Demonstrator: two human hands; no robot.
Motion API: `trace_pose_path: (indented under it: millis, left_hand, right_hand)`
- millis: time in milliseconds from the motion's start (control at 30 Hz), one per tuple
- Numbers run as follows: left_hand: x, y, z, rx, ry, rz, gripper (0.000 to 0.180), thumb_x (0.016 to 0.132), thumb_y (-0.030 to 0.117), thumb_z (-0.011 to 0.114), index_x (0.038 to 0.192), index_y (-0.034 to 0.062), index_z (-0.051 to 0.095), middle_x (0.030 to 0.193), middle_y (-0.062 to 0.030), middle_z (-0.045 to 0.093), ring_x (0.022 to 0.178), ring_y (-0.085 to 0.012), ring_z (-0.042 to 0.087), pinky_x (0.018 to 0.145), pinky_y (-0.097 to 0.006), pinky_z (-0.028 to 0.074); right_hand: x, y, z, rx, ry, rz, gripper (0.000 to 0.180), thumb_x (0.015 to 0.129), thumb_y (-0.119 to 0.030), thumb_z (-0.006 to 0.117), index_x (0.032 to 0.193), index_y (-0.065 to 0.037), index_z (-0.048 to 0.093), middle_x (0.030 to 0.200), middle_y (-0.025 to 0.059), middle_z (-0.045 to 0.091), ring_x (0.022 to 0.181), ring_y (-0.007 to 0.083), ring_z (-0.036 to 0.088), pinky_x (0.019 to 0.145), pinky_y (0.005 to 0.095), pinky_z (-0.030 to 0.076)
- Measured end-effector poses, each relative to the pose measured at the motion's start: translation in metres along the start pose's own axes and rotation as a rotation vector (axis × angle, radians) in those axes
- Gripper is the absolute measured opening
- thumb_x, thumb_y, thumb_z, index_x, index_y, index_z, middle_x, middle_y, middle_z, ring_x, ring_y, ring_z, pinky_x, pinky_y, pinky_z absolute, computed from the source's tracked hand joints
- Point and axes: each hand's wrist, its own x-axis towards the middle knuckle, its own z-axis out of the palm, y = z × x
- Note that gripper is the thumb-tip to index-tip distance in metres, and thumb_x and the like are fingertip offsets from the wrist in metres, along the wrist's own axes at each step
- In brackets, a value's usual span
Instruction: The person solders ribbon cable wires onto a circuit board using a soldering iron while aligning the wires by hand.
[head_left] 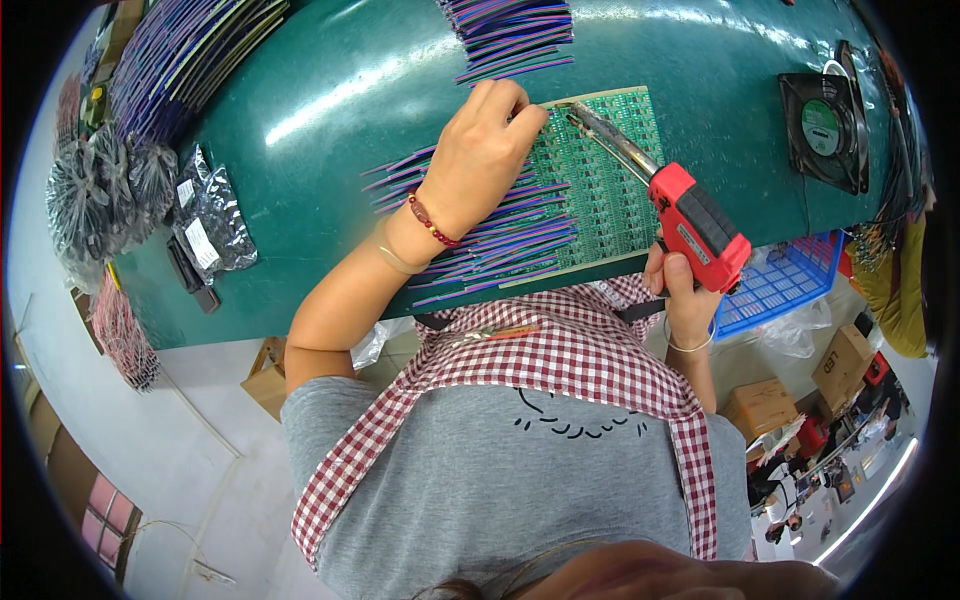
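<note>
A panel of green circuit boards (610, 190) lies on the green table, with rows of thin purple, blue and pink wires (520, 235) stretching out from its left part. Over the panel's far left edge, my left hand (485, 140) is closed in a pinch; whatever is between its fingertips is hidden. My right hand (680, 290) grips a red and black soldering gun (700, 225) at the panel's near right side. The gun's metal tip reaches the far edge of the boards, just right of my left fingertips.
More wires are heaped at the far middle (510, 35) and far left (190, 60). Black plastic bags (212, 215) lie to the left. A black fan (822, 130) stands at the right, and a blue basket (790, 285) is below the table edge there. Cardboard boxes (760, 408) stand lower right.
</note>
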Motion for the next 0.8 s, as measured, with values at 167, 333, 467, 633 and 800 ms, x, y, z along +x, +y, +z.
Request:
trace_pose_path:
  millis: [167,333,467,633,800]
  left_hand:
    - [0.001,0.001,-0.001,0.001,-0.002,0.006,0.016,0.076,-0.001,0.071,0.09,0.0029,0.065,0.087,-0.0084,0.056,0.08,-0.0262,0.057,0.07,-0.036,0.05]
    - [0.001,-0.001,-0.001,-0.004,0.01,0.023,0.016,0.076,-0.001,0.071,0.09,0.0035,0.066,0.087,-0.008,0.055,0.08,-0.0256,0.057,0.07,-0.035,0.05]
    - [-0.002,0.0,-0.001,0.005,-0.002,0.019,0.016,0.076,0.0,0.071,0.091,0.0037,0.066,0.086,-0.0078,0.055,0.08,-0.0254,0.057,0.07,-0.035,0.05]
    - [-0.004,0.0,0.0,0.008,0.009,0.018,0.017,0.076,0.0,0.072,0.091,0.004,0.066,0.087,-0.0077,0.056,0.08,-0.0258,0.057,0.07,-0.036,0.05]
    - [-0.005,0.0,0.001,-0.018,0.011,0.013,0.018,0.075,-0.001,0.072,0.091,0.0041,0.066,0.087,-0.0078,0.056,0.08,-0.0262,0.057,0.07,-0.036,0.05]
  right_hand:
    - [0.001,0.011,-0.006,-0.215,-0.006,-0.1,0.026,0.095,-0.02,0.06,0.095,0.006,0.057,0.066,0.0072,0.055,0.053,0.0117,0.05,0.051,0.0266,0.043]
    - [-0.002,0.006,-0.003,-0.21,-0.013,-0.108,0.025,0.095,-0.018,0.06,0.095,0.006,0.058,0.066,0.0077,0.056,0.053,0.012,0.051,0.052,0.027,0.045]
    - [-0.003,-0.009,0.002,-0.023,0.024,-0.026,0.027,0.095,-0.019,0.06,0.097,0.007,0.058,0.068,0.009,0.057,0.053,0.0134,0.052,0.053,0.0282,0.047]
    - [-0.002,-0.012,0.005,0.062,-0.001,0.006,0.017,0.09,-0.014,0.069,0.091,0.002,0.064,0.073,0.005,0.062,0.061,0.0113,0.057,0.056,0.0261,0.046]
    - [-0.01,0.004,-0.007,-0.021,-0.031,-0.021,0.016,0.088,-0.013,0.07,0.092,0.001,0.065,0.074,0.0041,0.062,0.062,0.0105,0.057,0.057,0.0254,0.046]
